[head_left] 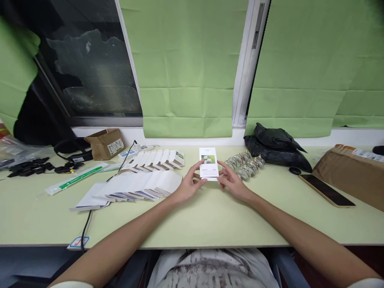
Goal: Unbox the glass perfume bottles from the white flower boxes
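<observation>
A small white box (209, 170) with a printed picture and fine text on its face is held upright in front of me, its lower end near the table. My left hand (191, 183) grips its left edge, thumb low and fingers along the side. On the opposite edge, my right hand (233, 184) is closed in the same way. Just beyond my right hand lie several round, clear-wrapped items (246, 166) in rows. To the left of my left hand, flat white boxes (135, 186) overlap in a row, with several standing white boxes (157, 159) behind them.
A small open cardboard box (105, 145), black straps (30, 167) and a green-and-white packaged strip (79, 179) are at left. Black plastic bags (276, 148), a phone (327, 190) and a large cardboard box (351, 172) stand right. A black cable (86, 226) crosses the table edge.
</observation>
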Motion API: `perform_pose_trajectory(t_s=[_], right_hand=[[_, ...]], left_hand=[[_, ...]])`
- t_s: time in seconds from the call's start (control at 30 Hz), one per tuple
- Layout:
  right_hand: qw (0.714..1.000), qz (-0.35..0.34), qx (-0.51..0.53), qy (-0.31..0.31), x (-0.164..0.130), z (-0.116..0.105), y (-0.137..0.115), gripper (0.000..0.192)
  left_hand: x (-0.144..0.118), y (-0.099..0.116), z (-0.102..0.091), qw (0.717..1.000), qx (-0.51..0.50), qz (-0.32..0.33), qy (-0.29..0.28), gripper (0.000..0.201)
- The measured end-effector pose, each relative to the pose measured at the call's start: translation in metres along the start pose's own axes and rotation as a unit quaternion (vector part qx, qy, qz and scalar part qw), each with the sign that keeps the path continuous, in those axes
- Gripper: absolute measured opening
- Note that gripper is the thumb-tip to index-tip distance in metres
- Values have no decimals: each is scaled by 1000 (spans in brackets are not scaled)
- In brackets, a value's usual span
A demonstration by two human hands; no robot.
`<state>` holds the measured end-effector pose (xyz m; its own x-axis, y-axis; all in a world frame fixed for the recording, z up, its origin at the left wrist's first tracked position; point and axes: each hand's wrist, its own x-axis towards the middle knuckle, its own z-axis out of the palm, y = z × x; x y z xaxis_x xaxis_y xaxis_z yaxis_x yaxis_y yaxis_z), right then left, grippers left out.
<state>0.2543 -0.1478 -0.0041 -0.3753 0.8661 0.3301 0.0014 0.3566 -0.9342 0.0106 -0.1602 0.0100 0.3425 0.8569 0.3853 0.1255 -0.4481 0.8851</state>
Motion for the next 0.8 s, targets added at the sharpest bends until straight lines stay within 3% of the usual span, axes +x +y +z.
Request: perform_pose_trajectory(t_s=[0.43, 0.8], right_hand=[[999, -12, -50, -11, -1, -3, 4, 77], [998, -8, -61, 10, 0, -5, 6, 70]], left_hand=[[1, -1, -2, 999, 35, -12, 32, 65], [-7, 9, 0, 992, 123, 11, 17, 57]])
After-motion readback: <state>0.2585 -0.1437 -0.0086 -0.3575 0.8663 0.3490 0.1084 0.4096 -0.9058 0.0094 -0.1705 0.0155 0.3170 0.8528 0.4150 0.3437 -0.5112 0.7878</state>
